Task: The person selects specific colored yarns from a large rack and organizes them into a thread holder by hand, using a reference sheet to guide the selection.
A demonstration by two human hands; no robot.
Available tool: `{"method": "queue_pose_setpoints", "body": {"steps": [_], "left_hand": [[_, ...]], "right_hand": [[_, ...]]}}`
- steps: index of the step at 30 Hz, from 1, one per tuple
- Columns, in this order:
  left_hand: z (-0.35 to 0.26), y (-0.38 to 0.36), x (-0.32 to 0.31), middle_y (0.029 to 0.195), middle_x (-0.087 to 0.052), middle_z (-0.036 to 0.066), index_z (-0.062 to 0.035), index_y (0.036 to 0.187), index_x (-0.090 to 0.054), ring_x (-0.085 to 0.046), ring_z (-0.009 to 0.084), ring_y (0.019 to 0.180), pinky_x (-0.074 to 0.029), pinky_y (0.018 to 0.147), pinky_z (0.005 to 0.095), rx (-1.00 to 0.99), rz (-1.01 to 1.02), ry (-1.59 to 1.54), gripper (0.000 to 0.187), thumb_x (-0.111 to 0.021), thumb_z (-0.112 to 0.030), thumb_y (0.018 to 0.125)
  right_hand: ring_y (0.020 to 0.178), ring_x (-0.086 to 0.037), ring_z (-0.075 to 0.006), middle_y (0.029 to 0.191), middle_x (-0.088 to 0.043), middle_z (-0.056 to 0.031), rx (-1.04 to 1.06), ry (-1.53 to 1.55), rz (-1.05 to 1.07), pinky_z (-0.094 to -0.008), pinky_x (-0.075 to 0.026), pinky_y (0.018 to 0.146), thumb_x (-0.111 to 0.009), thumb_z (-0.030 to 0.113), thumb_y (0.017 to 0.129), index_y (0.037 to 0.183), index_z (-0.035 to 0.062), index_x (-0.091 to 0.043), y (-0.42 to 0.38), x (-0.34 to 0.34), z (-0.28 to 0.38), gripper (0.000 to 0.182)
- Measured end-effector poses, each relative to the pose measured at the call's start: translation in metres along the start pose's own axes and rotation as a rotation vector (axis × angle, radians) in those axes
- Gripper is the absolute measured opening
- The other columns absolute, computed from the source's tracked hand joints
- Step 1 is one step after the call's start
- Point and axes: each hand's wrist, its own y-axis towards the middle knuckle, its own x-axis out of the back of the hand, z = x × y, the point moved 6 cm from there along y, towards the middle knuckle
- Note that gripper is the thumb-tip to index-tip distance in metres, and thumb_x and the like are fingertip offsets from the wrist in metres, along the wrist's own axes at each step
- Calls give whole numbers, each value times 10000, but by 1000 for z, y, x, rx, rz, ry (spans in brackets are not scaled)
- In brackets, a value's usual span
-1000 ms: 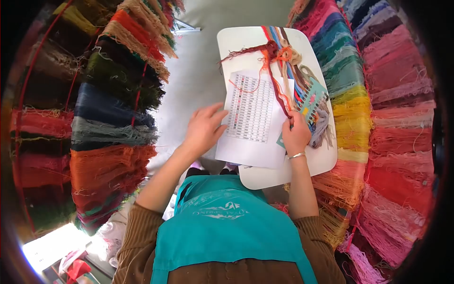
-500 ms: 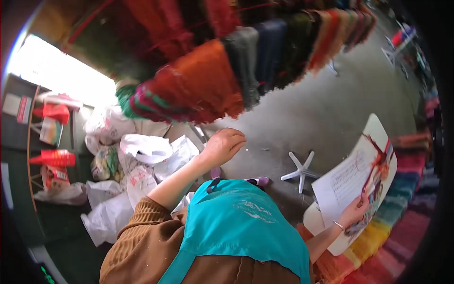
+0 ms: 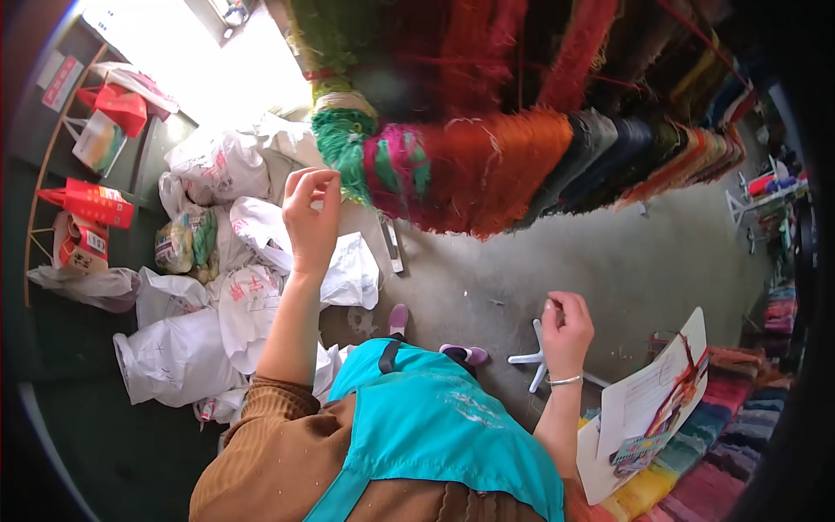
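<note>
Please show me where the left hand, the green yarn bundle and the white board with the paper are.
left hand [image 3: 311,207]: head view, on the palm.
green yarn bundle [image 3: 341,143]: head view, on the hanging strands.
white board [image 3: 590,452]: head view, on its bare lower corner.

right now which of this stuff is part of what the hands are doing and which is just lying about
In use:
left hand, raised by the hanging yarn bundles
right hand, fingers pinched
white board with paper chart

Lying about:
white sacks
red bags
white stand
</note>
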Motion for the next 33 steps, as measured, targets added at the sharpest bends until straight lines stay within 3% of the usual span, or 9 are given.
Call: {"method": "queue_pose_setpoints", "body": {"steps": [1, 6, 10, 12, 13, 18, 22, 29, 33], "left_hand": [[8, 4, 6, 991, -621, 90, -26, 958, -692, -629, 160, 804, -538, 685, 276, 4, -13, -5, 85, -665, -32, 878], [37, 18, 14, 1128, -621, 110, -34, 1118, -670, -639, 176, 957, -560, 750, 280, 50, 46, -83, 215, -628, -48, 907], [40, 16, 3, 1233, -584, 207, -11, 1256, -587, -596, 368, 1109, -477, 947, 397, -153, 138, 34, 375, -639, -61, 888], [40, 12, -1, 1229, -583, 214, -11, 1266, -577, -585, 391, 1120, -475, 945, 409, 0, 195, -46, 387, -640, -76, 890], [36, 14, 2, 1227, -585, 211, -19, 1272, -571, -585, 392, 1117, -475, 946, 408, -55, 182, 13, 393, -645, -90, 892], [27, 39, 16, 1239, -589, 194, -28, 1246, -592, -587, 376, 1122, -467, 963, 420, -161, 129, 51, 368, -654, -106, 892], [-20, 102, 38, 1257, -598, 204, -3, 1245, -590, -581, 361, 1162, -458, 984, 421, -357, 86, 18, 366, -644, -95, 895], [-123, 245, 55, 1220, -632, 159, -22, 1193, -628, -593, 360, 1142, -479, 972, 420, -853, -90, 104, 362, -678, -67, 837], [-147, 297, 49, 1141, -673, 95, -60, 1163, -666, -614, 290, 1060, -486, 939, 404, -1064, -90, 415, 319, -695, -98, 847]], "right_hand": [[789, -641, -262, 912, -653, -98, 61, -44, 28, -359, -522, 692, -660, 35, 808, 926, 44, -658, 8, -11, 12, 118], [951, -625, -293, 970, -659, -98, 384, -97, 96, -400, -520, 815, -683, 74, 769, 935, 58, -661, 47, -57, 97, 168], [1012, -611, -282, 989, -653, -82, 619, -65, 106, -403, -493, 899, -680, 96, 761, 936, 64, -662, 72, -91, 162, 179], [1041, -604, -270, 1000, -650, -73, 682, -69, 107, -397, -485, 890, -686, 127, 763, 933, 74, -664, 83, -106, 181, 180], [1050, -602, -268, 1006, -649, -71, 707, -66, 113, -395, -485, 881, -688, 137, 764, 934, 77, -664, 88, -112, 190, 182], [1080, -595, -286, 1043, -653, -91, 747, -50, 110, -412, -485, 900, -681, 139, 781, 954, 63, -661, 121, -135, 221, 190], [1037, -608, -315, 1013, -665, -118, 744, 54, 140, -420, -497, 915, -669, 115, 798, 933, 42, -654, 140, -153, 241, 154], [832, -645, -277, 924, -665, -115, 657, 241, 190, -371, -531, 735, -648, 119, 848, 934, 41, -654, 166, -156, 269, 117], [780, -653, -239, 895, -667, -109, 610, 353, 241, -324, -527, 691, -628, 119, 871, 952, 33, -662, 192, -155, 288, 122]]}}
